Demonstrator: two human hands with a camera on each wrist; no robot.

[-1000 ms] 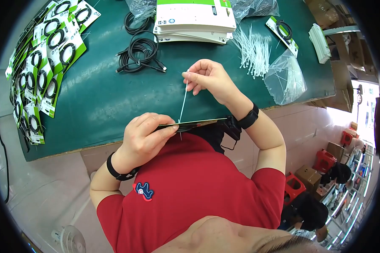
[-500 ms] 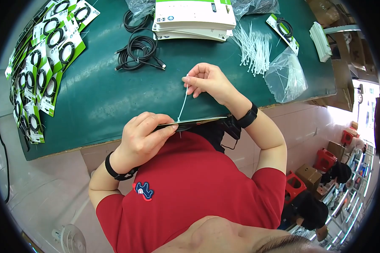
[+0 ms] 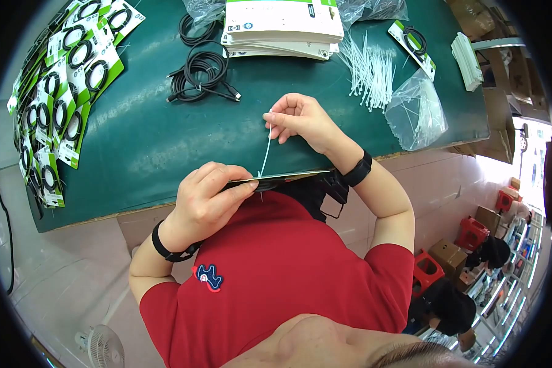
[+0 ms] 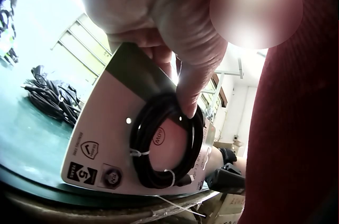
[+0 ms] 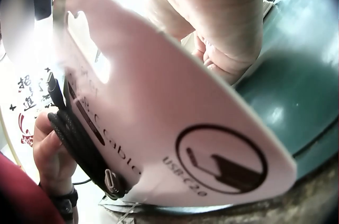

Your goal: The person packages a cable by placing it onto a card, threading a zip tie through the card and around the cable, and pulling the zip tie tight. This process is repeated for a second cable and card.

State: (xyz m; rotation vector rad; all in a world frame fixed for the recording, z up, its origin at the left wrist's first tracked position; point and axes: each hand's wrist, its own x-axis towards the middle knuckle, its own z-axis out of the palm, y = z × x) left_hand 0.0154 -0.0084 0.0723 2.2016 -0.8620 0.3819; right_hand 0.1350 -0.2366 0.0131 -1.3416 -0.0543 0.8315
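Observation:
Near the table's front edge, my left hand [image 3: 205, 193] pinches a green-and-white packaging card [image 4: 100, 128] between thumb and fingers. A coiled black USB-C cable [image 4: 139, 147] lies against the card's printed face, with white ties around it at two spots; my left thumb presses on the coil's top. In the head view the card is seen almost edge-on. My right hand [image 3: 303, 122] is raised beyond the card and pinches the upper end of a white cable tie [image 3: 267, 147]. That tie runs, nearly straight, down to the card beside my left fingertips.
Carded cables [image 3: 73, 80] overlap at the table's left. Loose black cables [image 3: 199, 76] lie ahead, beside a stack of cards [image 3: 282, 27]. On the right are loose white cable ties [image 3: 371, 76], a plastic bag of ties [image 3: 417, 113] and one carded cable [image 3: 411, 46].
My right hand has come slightly down toward the card, still pinching the cable tie. The card has tilted a little; my left hand keeps its hold.

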